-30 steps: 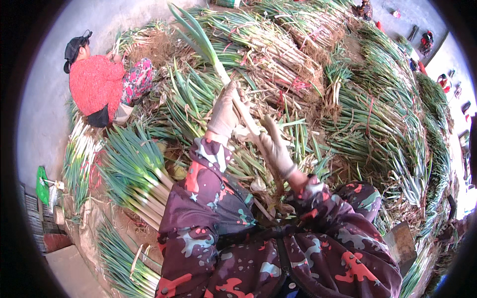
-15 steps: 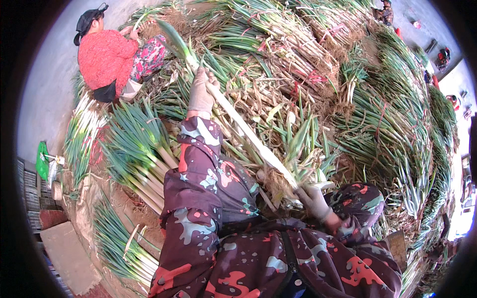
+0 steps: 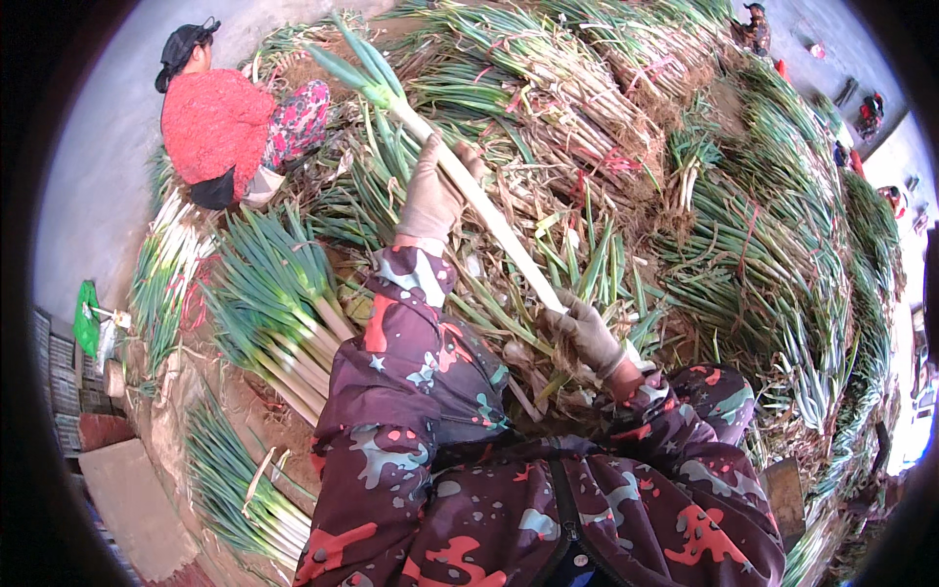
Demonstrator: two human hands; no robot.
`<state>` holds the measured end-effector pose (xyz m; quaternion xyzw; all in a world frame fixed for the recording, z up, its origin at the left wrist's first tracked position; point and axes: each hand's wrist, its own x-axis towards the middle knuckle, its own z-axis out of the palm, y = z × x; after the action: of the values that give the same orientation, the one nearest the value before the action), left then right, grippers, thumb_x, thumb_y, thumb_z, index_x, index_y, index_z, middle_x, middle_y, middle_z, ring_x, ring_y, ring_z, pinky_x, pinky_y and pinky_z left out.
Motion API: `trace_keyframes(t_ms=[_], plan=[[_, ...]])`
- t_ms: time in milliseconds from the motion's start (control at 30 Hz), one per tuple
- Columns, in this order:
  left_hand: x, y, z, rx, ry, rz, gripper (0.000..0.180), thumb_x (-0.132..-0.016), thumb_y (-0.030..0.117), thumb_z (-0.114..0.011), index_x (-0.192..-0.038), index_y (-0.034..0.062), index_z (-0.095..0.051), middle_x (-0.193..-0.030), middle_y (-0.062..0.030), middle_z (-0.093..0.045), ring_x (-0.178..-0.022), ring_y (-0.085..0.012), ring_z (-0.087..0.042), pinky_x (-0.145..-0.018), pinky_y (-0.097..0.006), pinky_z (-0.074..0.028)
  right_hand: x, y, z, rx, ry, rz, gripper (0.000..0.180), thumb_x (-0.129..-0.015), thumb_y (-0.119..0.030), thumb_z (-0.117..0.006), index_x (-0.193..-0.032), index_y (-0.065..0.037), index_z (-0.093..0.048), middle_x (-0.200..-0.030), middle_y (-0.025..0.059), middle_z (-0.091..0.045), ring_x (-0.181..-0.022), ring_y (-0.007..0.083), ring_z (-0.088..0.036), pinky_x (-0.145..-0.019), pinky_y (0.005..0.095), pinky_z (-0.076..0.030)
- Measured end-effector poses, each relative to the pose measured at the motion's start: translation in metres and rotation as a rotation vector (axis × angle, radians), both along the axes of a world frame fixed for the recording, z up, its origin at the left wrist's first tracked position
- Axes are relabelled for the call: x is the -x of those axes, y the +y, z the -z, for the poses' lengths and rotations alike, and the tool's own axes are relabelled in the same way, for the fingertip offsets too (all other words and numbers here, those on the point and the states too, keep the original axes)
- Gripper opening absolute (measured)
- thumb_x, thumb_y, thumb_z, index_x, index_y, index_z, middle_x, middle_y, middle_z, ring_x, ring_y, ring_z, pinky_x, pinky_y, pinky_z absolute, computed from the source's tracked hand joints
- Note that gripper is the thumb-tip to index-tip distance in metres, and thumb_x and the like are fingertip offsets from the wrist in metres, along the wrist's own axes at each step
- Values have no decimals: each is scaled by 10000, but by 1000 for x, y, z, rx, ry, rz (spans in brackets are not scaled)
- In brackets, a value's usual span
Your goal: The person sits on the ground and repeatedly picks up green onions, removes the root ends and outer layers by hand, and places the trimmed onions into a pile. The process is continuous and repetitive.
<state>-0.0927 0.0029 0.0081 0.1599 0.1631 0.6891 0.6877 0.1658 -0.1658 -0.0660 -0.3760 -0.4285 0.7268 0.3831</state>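
A long green onion (image 3: pixel 499 227) runs slantwise before me, its green leaves at the upper left and its white stalk sloping to the lower right. My gloved left hand (image 3: pixel 428 203) is closed around the stalk below the leaves, thumb upward. At the lower end, my gloved right hand (image 3: pixel 587 338) grips the stalk and hides its tip. Under both hands lies a litter of dry peeled leaves (image 3: pixel 489 303). Left of my left sleeve, a group of cleaned green onions (image 3: pixel 284 303) lies with the leaves pointing away.
More green onions (image 3: pixel 235 479) lie at the lower left. Large heaps of untrimmed onions (image 3: pixel 753 245) spread ahead and right, some tied with red strips. A person in a red top (image 3: pixel 215 127) crouches at the far left. A flat board (image 3: pixel 137 509) lies near the left edge.
My right hand has moved up and left with the lower end of the onion. My left hand has shifted right and slightly nearer. The leafy top now shows more spread leaves.
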Motion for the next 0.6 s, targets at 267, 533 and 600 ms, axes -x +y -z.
trace_keyframes(t_ms=[267,533,600], plan=[[31,32,55,175,-2,-110,205,-950,220,-592,-1048,73,-488,-797,-81,-524,-597,-144,-484,-498,-262,-440,20,-72,-61,191,114,24,595,-937,-387,-597,-1299,65,-461,-1031,60,-615,-926,136,-581,-838,262,-468],[120,64,134,139,-78,-140,208,-968,260,-562,-1016,83,-463,-766,-73,-508,-569,-131,-464,-467,-229,-410,-21,-130,-68,62,-158,-37,512,-940,-364,-605,-1258,32,-544,-892,-21,-586,-718,56,-493,-608,197,-369],[79,77,122,149,-38,-137,229,-965,288,-565,-990,86,-458,-739,-40,-487,-559,-113,-461,-469,-216,-410,-66,-161,-34,194,-184,159,522,-947,-325,-610,-1281,65,-515,-826,-23,-586,-649,64,-507,-516,204,-364]])
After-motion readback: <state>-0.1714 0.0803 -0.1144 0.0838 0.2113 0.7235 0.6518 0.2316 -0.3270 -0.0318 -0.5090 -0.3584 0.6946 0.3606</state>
